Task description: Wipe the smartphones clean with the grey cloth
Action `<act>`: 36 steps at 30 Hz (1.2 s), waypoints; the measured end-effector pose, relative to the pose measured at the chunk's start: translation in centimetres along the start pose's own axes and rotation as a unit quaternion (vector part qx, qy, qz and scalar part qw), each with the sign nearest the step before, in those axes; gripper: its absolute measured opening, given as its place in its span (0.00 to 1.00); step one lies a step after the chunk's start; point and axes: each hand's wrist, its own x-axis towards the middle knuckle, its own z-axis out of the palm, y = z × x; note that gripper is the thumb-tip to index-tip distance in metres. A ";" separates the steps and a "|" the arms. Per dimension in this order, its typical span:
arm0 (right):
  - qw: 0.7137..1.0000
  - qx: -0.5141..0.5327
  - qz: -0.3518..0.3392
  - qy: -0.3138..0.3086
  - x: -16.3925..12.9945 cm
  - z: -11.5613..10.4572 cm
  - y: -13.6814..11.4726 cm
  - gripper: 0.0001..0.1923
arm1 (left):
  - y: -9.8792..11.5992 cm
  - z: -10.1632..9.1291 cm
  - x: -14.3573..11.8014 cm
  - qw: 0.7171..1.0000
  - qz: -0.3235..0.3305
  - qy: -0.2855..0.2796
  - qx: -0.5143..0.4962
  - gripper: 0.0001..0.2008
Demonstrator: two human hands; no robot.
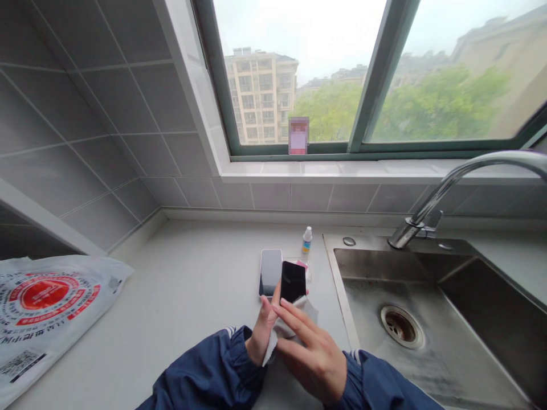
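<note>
White plastic bag [47, 307] lay far left; beside a second phone [270, 271], my left hand [261, 330] gripped the black phone [293, 281] and cloth [285, 327] while my right hand [314, 353], fingers flat, pressed it; I judged light, even strokes best, clear of the sink [342, 285]

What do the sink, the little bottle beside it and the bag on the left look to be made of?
The sink basin looks like brushed stainless steel: dull grey sheen with water marks. The small white-capped dropper bottle seems to be plastic, judging by its pale translucent body, though it is too small to be sure. The white bag with red print looks like thin glossy plastic film, wrinkled and shiny.
</note>
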 end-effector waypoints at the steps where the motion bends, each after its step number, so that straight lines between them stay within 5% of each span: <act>1: 1.000 -0.003 0.003 0.007 0.1 -0.1 0.1 0.13 | 0.2 0.2 0.2 1.000 0.007 -0.007 -0.003 0.40; 5: 1.000 -0.014 0.018 0.020 0.2 -0.2 0.5 0.14 | 1.4 1.8 0.5 0.998 0.041 -0.055 0.002 0.44; 17: 0.999 -0.019 0.035 0.020 0.0 -0.7 1.7 0.12 | 2.7 2.7 0.7 0.993 0.114 0.015 -0.003 0.35; 27: 0.995 -0.056 0.074 0.038 -0.1 -1.0 2.0 0.12 | 2.9 2.9 1.0 0.989 0.150 -0.002 0.003 0.31; 36: 0.987 -0.109 0.112 0.030 -0.3 -0.3 1.9 0.25 | 2.9 2.7 1.1 0.987 0.159 -0.004 0.018 0.28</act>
